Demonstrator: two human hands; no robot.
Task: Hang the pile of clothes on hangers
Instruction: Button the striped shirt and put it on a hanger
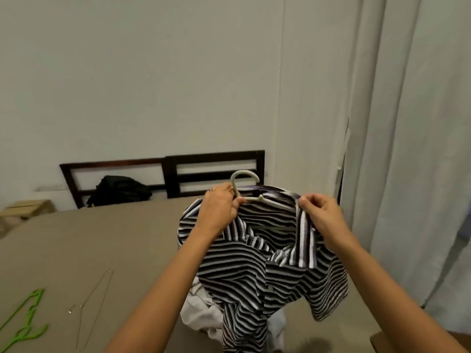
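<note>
— Right of centre in the frame, above the bed (102, 238), what are the hands doing?

— They are holding up a black, grey and white striped button shirt (244, 271). The left hand (220, 205) is curling its fingers round the neck of a pale grey-green plastic hanger (252, 199), just under the hook. The right hand (322, 211) is pinching the shirt's collar edge between thumb and fingertips.

— So which step is this?

— Seating the shirt on the hanger, I am judging. One hanger arm is showing bare inside the open neck, so the right-side shoulder is probably still needing to be pulled over its arm and the collar squared.

— And the rest of the pile?

— White and pale crumpled garments (201, 312) are lying on the bed at lower centre, right under the hanging shirt tails. Those are still waiting.

— Anything getting in the way?

— The tails are trailing onto the pile and may be snagging it on a lift. A bright green plastic hanger (25, 317) and a thin wire hanger (94, 299) are lying at lower left, well apart. A black bag (119, 189) is sitting by the dark wooden headboard (214, 159), and a pale curtain (407, 149) is hanging at right.
</note>
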